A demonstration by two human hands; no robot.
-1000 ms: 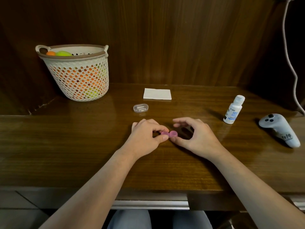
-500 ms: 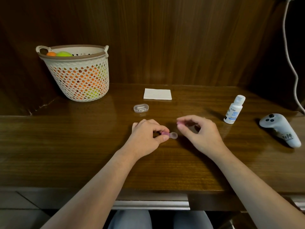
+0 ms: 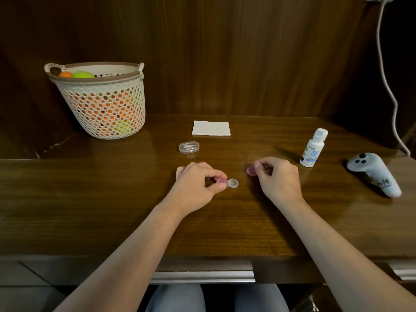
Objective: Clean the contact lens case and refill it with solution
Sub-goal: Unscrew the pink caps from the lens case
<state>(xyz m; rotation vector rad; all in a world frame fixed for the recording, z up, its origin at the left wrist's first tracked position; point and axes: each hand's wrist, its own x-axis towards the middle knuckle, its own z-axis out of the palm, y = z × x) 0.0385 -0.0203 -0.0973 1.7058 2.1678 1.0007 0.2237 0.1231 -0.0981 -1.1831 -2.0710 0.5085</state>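
Observation:
The contact lens case (image 3: pixel 231 183) lies on the wooden table near its middle; its right well is uncovered and clear, its left well still carries a pink cap. My left hand (image 3: pixel 195 186) pinches the case at that capped end. My right hand (image 3: pixel 278 177) holds the other pink cap (image 3: pixel 251 171) between thumb and fingers, a short way right of the case and just above the table. The white solution bottle (image 3: pixel 313 148) stands upright and capped to the right of my right hand.
A folded white tissue (image 3: pixel 211 128) lies at the back. A small clear plastic box (image 3: pixel 189 147) sits in front of it. A white mesh basket (image 3: pixel 101 102) with coloured balls stands back left. A grey controller (image 3: pixel 374 173) rests far right, under a hanging cable (image 3: pixel 388 86).
My right hand has taken the pink cap off the case's right well and carried it to the right. My left hand has kept its hold on the case.

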